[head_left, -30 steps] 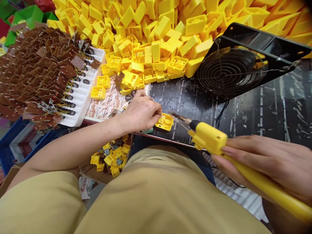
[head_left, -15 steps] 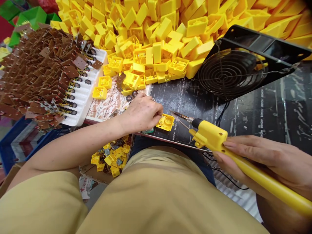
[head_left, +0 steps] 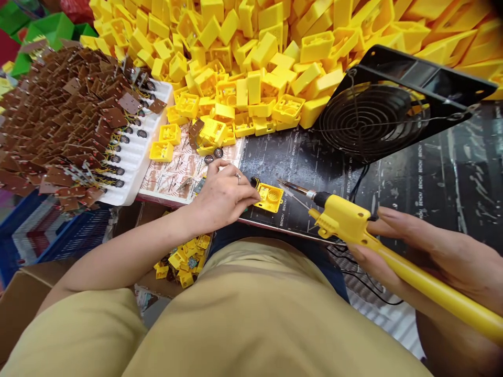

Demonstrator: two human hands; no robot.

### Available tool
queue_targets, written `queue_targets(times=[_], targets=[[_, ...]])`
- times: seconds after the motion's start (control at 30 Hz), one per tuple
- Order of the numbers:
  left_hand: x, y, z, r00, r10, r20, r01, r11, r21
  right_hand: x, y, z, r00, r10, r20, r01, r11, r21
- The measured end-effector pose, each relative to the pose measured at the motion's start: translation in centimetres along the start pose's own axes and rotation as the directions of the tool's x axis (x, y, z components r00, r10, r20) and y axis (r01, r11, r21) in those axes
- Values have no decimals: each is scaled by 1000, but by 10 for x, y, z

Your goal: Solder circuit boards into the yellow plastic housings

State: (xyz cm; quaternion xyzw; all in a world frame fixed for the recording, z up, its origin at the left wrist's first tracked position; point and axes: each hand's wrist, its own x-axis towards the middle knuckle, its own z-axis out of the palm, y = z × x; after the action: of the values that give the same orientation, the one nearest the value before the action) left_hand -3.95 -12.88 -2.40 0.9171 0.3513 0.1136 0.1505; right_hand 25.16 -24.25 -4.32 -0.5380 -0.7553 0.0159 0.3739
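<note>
My right hand is wrapped round a yellow soldering iron. Its metal tip points left, just off the right side of a small open yellow plastic case on the black bench top. At the left edge of that case, my left hand has its fingertips pinched together. What sits between those fingertips is too small to make out. A small round black part shows behind the fingers, against the case. Two black round parts lie beyond my left hand, by another yellow case.
Yellow cases are heaped along the back. A black fan with a wire guard leans at the right. Brown circuit boards are piled at the left on a white foam tray. Below the bench edge, a box holds yellow cases.
My left hand has turned and drawn back slightly, its fingertips now at the case's edge. The round black part has come into view. The soldering iron has shifted slightly to the right.
</note>
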Motion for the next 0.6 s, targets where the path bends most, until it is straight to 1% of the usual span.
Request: queue_targets(times=[0.07,0.17,0.33,0.4,0.47,0.6], targets=[[3,0,-1,999,35,3,-35,993,110,4,0,-1,996,-87,9,87,996,34],[4,1,-6,998,55,10,-56,978,201,9,0,-5,989,-136,55,128,985,119],[2,6,-10,993,114,26,-117,965,235,18,-4,-13,976,-190,106,163,961,224],[3,7,-9,994,110,13,-110,962,250,18,-5,-14,973,-180,143,137,954,268],[5,8,-7,995,101,0,-97,960,263,19,-7,-14,970,-191,152,142,949,282],[8,8,-4,995,94,31,-99,951,292,23,-10,-10,950,-276,144,227,931,286]])
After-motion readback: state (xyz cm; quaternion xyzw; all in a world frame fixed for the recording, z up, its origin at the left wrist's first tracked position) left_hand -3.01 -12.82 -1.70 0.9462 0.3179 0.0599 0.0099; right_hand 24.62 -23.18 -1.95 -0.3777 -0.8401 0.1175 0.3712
